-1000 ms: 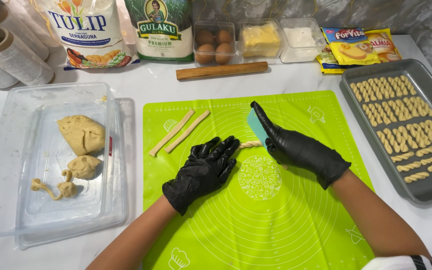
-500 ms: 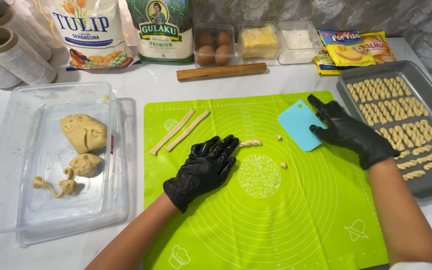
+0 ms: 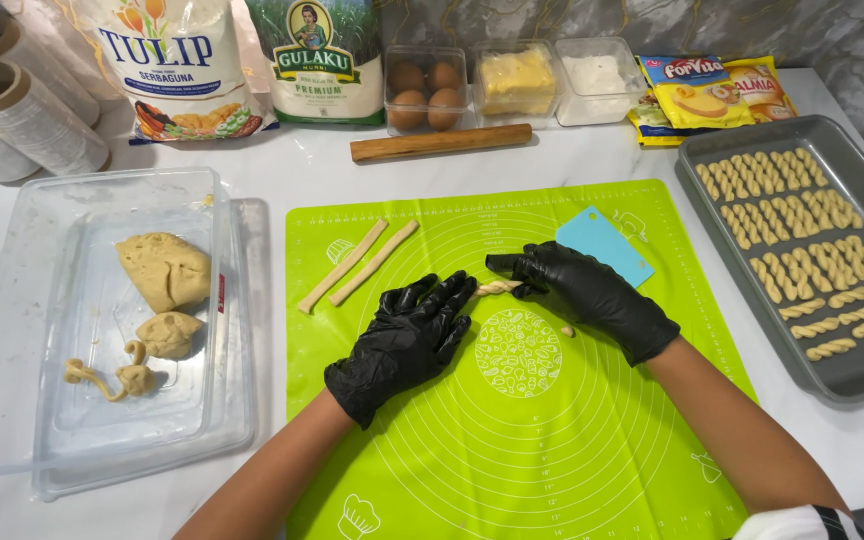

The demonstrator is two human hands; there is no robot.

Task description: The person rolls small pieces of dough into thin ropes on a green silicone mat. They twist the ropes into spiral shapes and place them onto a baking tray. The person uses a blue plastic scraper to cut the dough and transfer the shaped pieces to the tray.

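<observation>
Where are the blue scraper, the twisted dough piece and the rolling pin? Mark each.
blue scraper [image 3: 607,243], head view, middle of its blade.
twisted dough piece [image 3: 498,288], head view, its midsection.
rolling pin [image 3: 441,143], head view, mid-length.

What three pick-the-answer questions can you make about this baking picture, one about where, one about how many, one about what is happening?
1. Where does the light blue plastic scraper lie?
A. on the green silicone mat
B. in the grey metal baking tray
C. in the clear plastic tub

2. How many long plain dough strips lie on the mat?
A. five
B. two
C. none

3. What is the small twisted dough piece doing?
A. lying on the tray
B. lying in the tub
C. sitting between both black-gloved hands

Answers: 1 A, the scraper rests on the mat's far right part. 2 B, two strips lie side by side. 3 C, the left hand and right hand meet at it.
</observation>
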